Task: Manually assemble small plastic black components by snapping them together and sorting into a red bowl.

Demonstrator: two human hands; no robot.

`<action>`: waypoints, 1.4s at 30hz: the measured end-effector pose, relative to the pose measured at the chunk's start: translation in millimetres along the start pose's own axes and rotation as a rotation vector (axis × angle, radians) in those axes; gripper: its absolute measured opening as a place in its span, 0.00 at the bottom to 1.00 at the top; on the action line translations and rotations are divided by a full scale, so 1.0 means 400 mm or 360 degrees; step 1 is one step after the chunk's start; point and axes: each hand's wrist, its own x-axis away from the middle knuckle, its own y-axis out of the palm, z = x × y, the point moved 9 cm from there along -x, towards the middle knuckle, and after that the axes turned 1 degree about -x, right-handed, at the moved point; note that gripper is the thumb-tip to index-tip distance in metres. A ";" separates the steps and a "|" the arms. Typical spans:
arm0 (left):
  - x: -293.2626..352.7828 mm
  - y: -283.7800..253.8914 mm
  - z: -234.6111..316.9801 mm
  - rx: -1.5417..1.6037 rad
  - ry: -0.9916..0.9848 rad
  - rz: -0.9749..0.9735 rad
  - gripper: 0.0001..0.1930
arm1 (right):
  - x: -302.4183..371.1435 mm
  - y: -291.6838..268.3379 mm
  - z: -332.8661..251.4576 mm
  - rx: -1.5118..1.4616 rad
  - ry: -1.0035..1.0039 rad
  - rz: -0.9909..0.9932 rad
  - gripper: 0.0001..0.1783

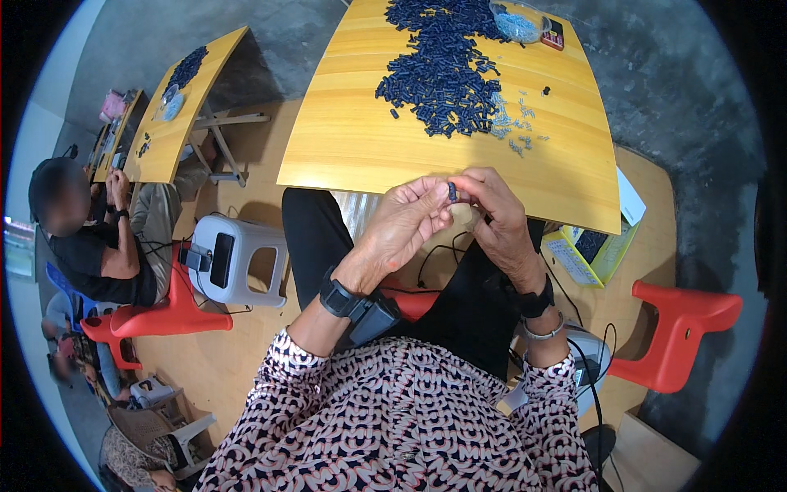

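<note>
Just off the near edge of the yellow wooden table (344,107), a small dark blue plastic piece (452,193) is pinched between my hands. My left hand (402,220) grips it between thumb and forefinger. The fingertips of my right hand (502,217) are closed against its other side, and they partly hide it. Farther up the table lies a big heap of similar dark blue pieces (438,86). Small clear-grey pieces (512,125) are scattered at the heap's right edge.
A clear bowl of light blue pieces (516,26) stands at the far right beside a red-and-black box (553,34). A yellow-green bin (611,261) sits below the table's right corner. Red stool (676,332) right; grey stool (234,262) left. Another person (106,254) works at the left table.
</note>
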 end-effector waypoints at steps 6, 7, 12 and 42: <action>0.019 0.042 0.019 -0.0094 0.0162 -0.0053 0.17 | 0.011 -0.012 0.030 -0.0125 0.0135 0.0051 0.17; 0.021 0.053 0.022 -0.0282 0.0184 -0.0078 0.21 | 0.011 -0.017 0.033 -0.0173 0.0128 0.0081 0.17; 0.010 0.033 0.016 -0.0341 0.0201 -0.0106 0.25 | 0.007 -0.019 0.033 -0.0205 0.0145 0.0092 0.18; 0.000 0.045 -0.022 -0.0543 0.0190 -0.0038 0.21 | 0.044 -0.047 0.086 -0.0324 0.0487 0.0150 0.16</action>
